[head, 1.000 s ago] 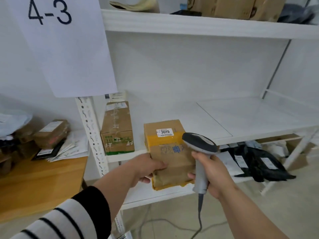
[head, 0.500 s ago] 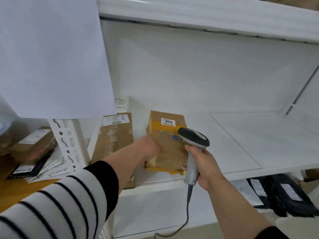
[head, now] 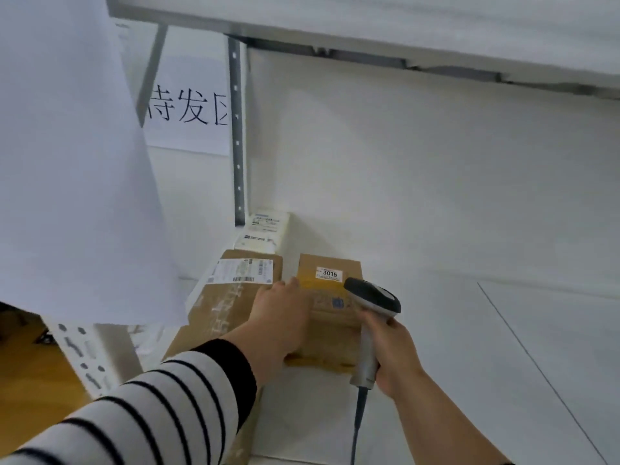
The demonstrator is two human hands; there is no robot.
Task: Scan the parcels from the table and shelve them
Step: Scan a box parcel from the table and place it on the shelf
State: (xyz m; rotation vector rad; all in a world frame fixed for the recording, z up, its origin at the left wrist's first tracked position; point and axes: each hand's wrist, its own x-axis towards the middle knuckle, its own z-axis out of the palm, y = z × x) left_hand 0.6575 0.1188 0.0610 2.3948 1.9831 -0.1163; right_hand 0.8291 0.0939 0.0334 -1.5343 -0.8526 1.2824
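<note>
A brown cardboard parcel (head: 330, 298) with a white "3015" label lies on the white shelf board (head: 469, 347). My left hand (head: 280, 317) grips its left side, fingers reaching along the top edge. My right hand (head: 391, 355) holds a grey barcode scanner (head: 372, 303) by its handle, just right of the parcel, with the scanner head over the parcel's right part. The scanner cable hangs down below my hand.
A longer brown parcel (head: 221, 310) with a shipping label lies just left of the held parcel. A white box (head: 265, 233) stands behind it by the grey shelf post (head: 237, 135). A hanging paper sheet (head: 73, 162) covers the left. An upper shelf (head: 402, 31) runs overhead.
The parcel has gone from the shelf's front edge deeper onto the shelf, beside the longer parcel. Both hands moved forward with it and the view has come closer.
</note>
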